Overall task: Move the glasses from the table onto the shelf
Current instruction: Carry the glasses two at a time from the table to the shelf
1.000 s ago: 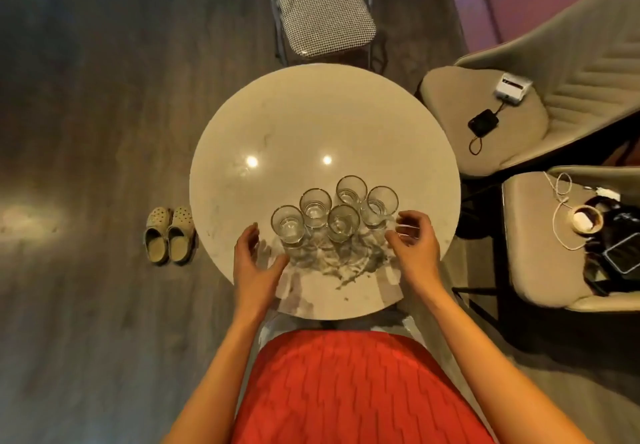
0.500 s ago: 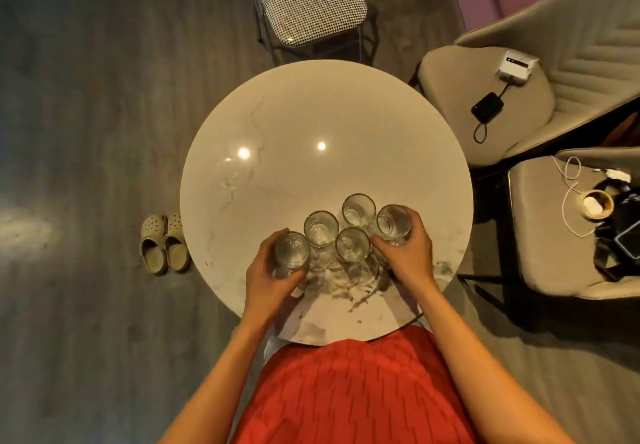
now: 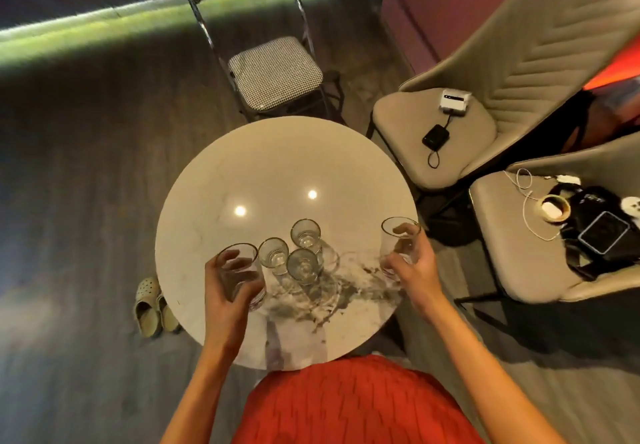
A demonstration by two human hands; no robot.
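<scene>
On the round white marble table [image 3: 277, 159] three clear glasses stand close together: one on the left [image 3: 273, 256], one behind [image 3: 305, 236] and one in front [image 3: 303, 267]. My left hand [image 3: 225, 291] grips a fourth clear glass [image 3: 242, 272], lifted above the table's left part. My right hand [image 3: 414, 270] grips a fifth clear glass [image 3: 396, 246], raised over the table's right edge. No shelf is in view.
A checked folding chair [image 3: 273, 73] stands beyond the table. Two beige armchairs [image 3: 433, 139] on the right carry small devices, cables and a phone [image 3: 602, 236]. A pair of clogs [image 3: 152, 305] lies on the wooden floor at the left.
Both hands closed on the outer glasses and lifted them off the table, the right one moving outward to the right. The view has pulled back and tilted up.
</scene>
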